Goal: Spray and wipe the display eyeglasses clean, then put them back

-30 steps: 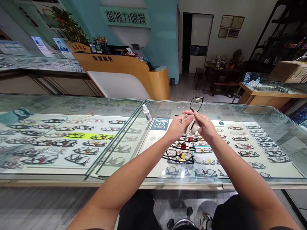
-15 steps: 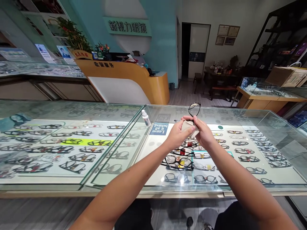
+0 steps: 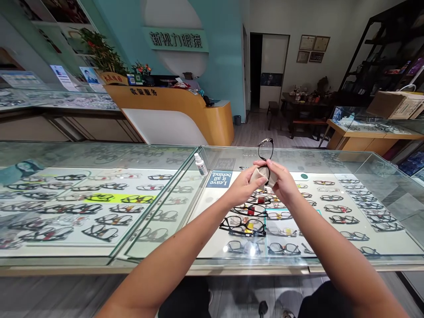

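Observation:
Above the glass counter, my left hand (image 3: 247, 182) is closed on a beige cleaning cloth (image 3: 259, 174). The cloth is wrapped around part of a pair of black-framed eyeglasses (image 3: 266, 149). My right hand (image 3: 280, 176) grips the eyeglasses from the other side, thumb and fingers pinching near the frame. One lens sticks up above the fingers, tilted; the other is mostly hidden by the cloth and hands. To the left of my hands, a small white spray bottle (image 3: 200, 164) stands on the glass.
Under the glass top of the display case (image 3: 212, 259) lie rows of eyeglasses (image 3: 244, 225) and a blue sign (image 3: 218, 179). A second display case (image 3: 66, 261) adjoins on the left. Beyond stand a wooden reception counter (image 3: 218, 121) and a cardboard box (image 3: 394, 105) at right.
The eyeglasses have shifted slightly left and turned a little in my hands. The cloth has folded differently around the frame. Both hands keep their hold.

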A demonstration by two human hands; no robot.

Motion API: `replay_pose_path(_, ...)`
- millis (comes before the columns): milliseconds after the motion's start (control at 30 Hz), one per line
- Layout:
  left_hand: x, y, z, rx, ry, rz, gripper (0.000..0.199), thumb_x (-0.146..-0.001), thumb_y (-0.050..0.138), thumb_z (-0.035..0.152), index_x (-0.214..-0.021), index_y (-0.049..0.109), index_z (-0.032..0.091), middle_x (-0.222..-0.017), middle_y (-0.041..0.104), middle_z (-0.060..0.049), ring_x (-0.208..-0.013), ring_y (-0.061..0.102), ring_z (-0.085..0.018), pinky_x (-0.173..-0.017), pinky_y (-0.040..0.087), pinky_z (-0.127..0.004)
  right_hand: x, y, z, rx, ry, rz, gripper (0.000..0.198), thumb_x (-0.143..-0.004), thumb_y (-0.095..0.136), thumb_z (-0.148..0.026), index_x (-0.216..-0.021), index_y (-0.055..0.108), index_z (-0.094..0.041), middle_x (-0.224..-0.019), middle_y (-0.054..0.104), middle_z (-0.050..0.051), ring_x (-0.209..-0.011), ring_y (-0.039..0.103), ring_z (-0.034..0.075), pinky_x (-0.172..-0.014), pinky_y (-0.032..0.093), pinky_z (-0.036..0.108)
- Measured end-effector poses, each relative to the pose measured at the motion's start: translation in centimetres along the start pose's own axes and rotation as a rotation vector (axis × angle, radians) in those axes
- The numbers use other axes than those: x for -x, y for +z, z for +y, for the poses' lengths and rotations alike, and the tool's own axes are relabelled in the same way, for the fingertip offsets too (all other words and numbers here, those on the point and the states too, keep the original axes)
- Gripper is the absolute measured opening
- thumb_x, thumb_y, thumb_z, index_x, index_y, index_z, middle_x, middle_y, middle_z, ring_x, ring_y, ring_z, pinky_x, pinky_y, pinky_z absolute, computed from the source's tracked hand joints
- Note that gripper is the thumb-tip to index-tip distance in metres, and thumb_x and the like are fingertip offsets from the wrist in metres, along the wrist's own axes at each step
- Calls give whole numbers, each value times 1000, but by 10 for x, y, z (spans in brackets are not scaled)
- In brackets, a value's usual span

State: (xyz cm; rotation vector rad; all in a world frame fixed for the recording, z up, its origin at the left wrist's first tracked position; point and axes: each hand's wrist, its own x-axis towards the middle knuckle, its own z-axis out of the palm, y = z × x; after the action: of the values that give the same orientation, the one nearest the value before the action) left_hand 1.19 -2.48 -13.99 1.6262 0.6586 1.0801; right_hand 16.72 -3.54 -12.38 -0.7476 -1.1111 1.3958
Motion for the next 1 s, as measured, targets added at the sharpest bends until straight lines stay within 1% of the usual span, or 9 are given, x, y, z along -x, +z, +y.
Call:
replay_pose_path(133, 2, 3, -4, -31, 35, 110, 72, -81, 79, 71, -125, 68, 15, -97, 70, -6, -81, 59, -16, -73, 47, -26, -1, 1, 3, -28, 10, -8, 44, -73, 87, -63, -91, 87, -23, -110, 83, 7, -96, 73, 22, -81, 55, 32)
replay_pose_path(267, 3, 6, -7, -11, 81, 250, 68, -84, 74, 75, -115, 70, 15, -90, 71, -5, -73, 59, -14, -68, 47, -25, 1, 7, 9, 24, -59, -34, 46, -77, 84, -64, -98, 87, -23, -111, 82, 5, -107, 71, 23, -99, 53, 34)
replay_pose_path(367, 1, 6, -10, 1, 68, 322, 72, -81, 73, 80, -111, 72, 15, -84, 71, -4, -72, 60, -14, -68, 49, -26, 1, 9, 11, 37, -41, -44, 50, -78, 83, -66, -104, 87, -24, -107, 81, 5, -109, 70, 24, -98, 54, 35)
replay_pose_path(467, -4, 5, -12, 7, 62, 277, 74, -80, 71, 85, -107, 74, 15, -92, 75, -7, -84, 66, -18, -77, 53, -27, -1, 6, 11, 41, -46, -25, 47, -75, 85, -68, -94, 87, -25, -108, 79, 5, -108, 69, 25, -95, 54, 36)
replay_pose_path(533, -6, 4, -12, 0, 58, 236, 76, -80, 67, 87, -105, 75, 16, -100, 77, -9, -94, 68, -20, -84, 54, -29, -3, 2, 9, 71, -95, -5, 44, -75, 85, -68, -86, 87, -26, -110, 78, 6, -114, 68, 26, -103, 52, 39)
replay_pose_path(633, -7, 2, -12, -27, 61, 220, 76, -82, 63, 88, -103, 75, 16, -105, 78, -10, -97, 68, -21, -86, 54, -30, -5, -3, 6, 148, -163, 1, 41, -77, 84, -67, -83, 86, -27, -110, 76, 6, -125, 63, 29, -116, 45, 44)
replay_pose_path(733, -7, -2, -11, -25, 66, 226, 75, -84, 59, 89, -94, 73, 16, -93, 75, -8, -88, 66, -20, -80, 53, -30, -6, -8, 3, 169, -191, 12, 39, -79, 83, -66, -84, 86, -27, -113, 74, 7, -129, 60, 30, -120, 41, 47)
replay_pose_path(867, -10, -11, -8, 17, 0, 336, 78, -78, 59, 95, -77, 65, 17, -69, 62, -2, -64, 52, -13, -61, 43, -26, -8, -13, -2, 186, -203, 22, 37, -79, 83, -63, -81, 86, -27, -118, 71, 8, -130, 58, 30, -120, 40, 47)
replay_pose_path(1000, -12, -18, -4, 91, 0, 392, 79, -74, 63, 96, -77, 63, 17, -67, 60, 0, -63, 51, -12, -60, 43, -25, -7, -12, -2, 322, -175, -60, 35, -80, 81, -60, -75, 85, -25, -115, 68, 8, -123, 60, 28, -119, 39, 47)
